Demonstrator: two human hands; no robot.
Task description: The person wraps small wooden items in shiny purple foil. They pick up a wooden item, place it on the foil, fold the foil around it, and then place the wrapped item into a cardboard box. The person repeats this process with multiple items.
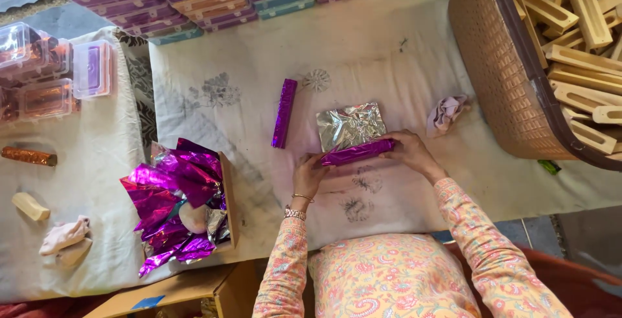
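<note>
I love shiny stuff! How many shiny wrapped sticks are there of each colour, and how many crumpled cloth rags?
Purple wrapped sticks: 2, one lying alone and one held in both hands
Orange wrapped sticks: 1
Crumpled cloth rags: 2, one by the basket, one at the left
Total: 5

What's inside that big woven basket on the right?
The basket is piled with pale wooden blocks, many with long slots cut in them. Anything beneath the top layer is covered.

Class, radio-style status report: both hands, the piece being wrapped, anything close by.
Left hand and right hand grip ends of purple foil-wrapped block. Foil sheet half rolled, silver side up. Finished purple block lies apart, left.
</note>
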